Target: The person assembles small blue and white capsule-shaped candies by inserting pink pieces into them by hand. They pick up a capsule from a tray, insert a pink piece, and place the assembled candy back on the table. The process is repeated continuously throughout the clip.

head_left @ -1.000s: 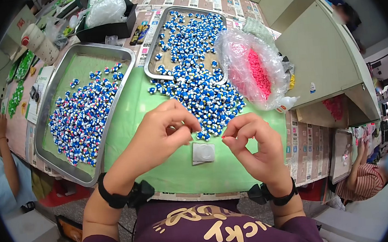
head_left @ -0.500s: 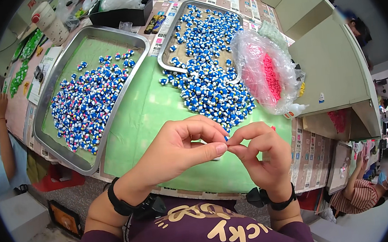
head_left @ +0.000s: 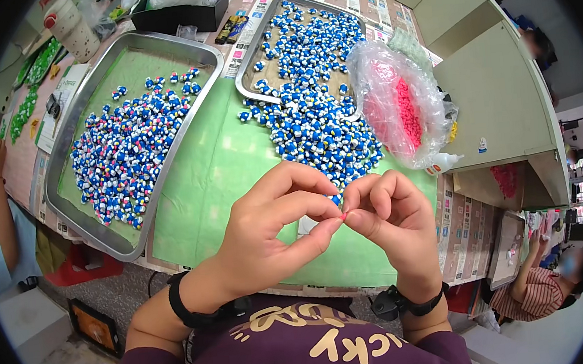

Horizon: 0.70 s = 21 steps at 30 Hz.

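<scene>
My left hand point(head_left: 264, 229) is closed, its thumb and forefinger pinching a tiny pink piece point(head_left: 344, 216). My right hand point(head_left: 399, 228) meets it there, thumb and forefinger pressed together at the piece's other side. Fingertips hide most of the piece. Just beyond my hands, a heap of small blue-and-white beads point(head_left: 322, 138) with yellow spots spills out of a metal tray point(head_left: 248, 68) onto a green mat point(head_left: 204, 210). A clear plastic bag point(head_left: 366, 85) of small pink pieces point(head_left: 407, 113) lies to the right of the heap.
Another metal tray point(head_left: 134, 251) on the left holds blue-and-white beads with pink spots. A white squeeze bottle point(head_left: 444, 162) lies by the bag. A pale cabinet point(head_left: 499, 94) borders the right side. Two other people work at the far left and right; a black box point(head_left: 183, 17) stands at the back.
A bit of blue showed between my fingertips before; now a pink piece shows there. My right hand has shifted slightly up and its fingers have rearranged. The view has moved a little.
</scene>
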Available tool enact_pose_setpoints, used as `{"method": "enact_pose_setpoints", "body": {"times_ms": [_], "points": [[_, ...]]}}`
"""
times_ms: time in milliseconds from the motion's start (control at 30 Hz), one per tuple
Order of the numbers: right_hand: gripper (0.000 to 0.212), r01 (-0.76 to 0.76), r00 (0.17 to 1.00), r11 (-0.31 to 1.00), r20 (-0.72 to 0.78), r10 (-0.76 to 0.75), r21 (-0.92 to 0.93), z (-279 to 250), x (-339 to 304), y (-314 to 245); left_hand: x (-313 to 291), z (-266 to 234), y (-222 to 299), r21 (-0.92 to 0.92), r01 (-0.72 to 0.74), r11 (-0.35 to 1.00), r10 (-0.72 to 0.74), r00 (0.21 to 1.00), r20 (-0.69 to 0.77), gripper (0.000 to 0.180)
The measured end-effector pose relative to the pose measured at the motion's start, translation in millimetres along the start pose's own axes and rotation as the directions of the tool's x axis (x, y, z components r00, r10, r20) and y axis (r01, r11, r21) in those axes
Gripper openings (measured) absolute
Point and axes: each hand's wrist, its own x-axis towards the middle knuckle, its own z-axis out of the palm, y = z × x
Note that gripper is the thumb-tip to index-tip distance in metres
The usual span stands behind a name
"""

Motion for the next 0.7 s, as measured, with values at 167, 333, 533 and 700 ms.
{"method": "enact_pose_setpoints", "body": {"times_ms": [167, 333, 533, 700], "points": [[0.029, -0.011, 1.000, 0.998, 0.024, 0.012, -0.063, -2.2, 2.7, -1.2, -1.3, -2.6, -2.8, 0.031, 0.032, 0.999, -0.034, 0.999, 0.038, 0.014], [0.026, 0.145, 0.989, 0.849, 0.097, -0.111, -0.508, -13.3, 7.1, 1.5, -6.3, -15.0, -7.0, -0.307, 0.281, 0.909, -0.308, 0.950, -0.043, 0.017], [0.018, 0.270, 0.957, 0.528, 0.284, -0.056, -0.805, -20.5, 7.5, 29.0, -12.4, -35.8, -13.4, -0.496, 0.367, 0.787, -0.466, 0.881, -0.088, 0.020], [0.018, 0.308, 0.946, 0.444, 0.322, -0.046, -0.842, -16.5, 11.5, 31.4, -13.8, -40.9, -16.7, -0.480, 0.311, 0.820, -0.386, 0.921, -0.062, 0.026]]}}
